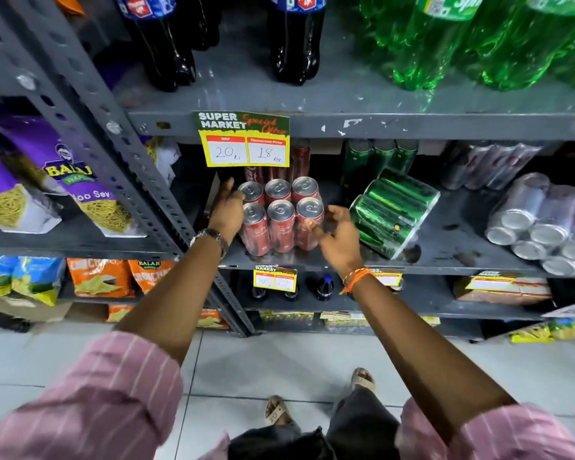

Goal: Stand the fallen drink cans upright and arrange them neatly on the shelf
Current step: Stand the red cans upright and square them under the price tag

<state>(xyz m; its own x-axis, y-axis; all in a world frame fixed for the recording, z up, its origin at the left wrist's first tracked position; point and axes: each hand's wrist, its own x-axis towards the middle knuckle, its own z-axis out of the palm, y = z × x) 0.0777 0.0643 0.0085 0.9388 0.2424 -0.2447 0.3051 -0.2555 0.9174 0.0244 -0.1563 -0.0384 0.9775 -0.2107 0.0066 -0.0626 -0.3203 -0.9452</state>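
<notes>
Yellow price tag (241,139) on shelf edge, upper centre of frame: "SUPER MARKET", red script "Special Offer", boxes "MRP" with handwritten 20 and "Discounted Price" with 18. Purple snack bag (63,180), left of frame: "BALAJI", plus partial "oo Sev". Orange snack bag (148,275), lower left: "BALAJI". Smaller tag (274,277) on shelf below, centre: "SUPER MARKET", numbers too blurry, maybe 300. Bottle and can labels unreadable.

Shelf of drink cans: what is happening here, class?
A person has both hands at an upright red six-pack of cans: left hand against its left side, right hand at its right. Beside it a green can pack lies tipped over, and a silver pack lies on its side.
</notes>
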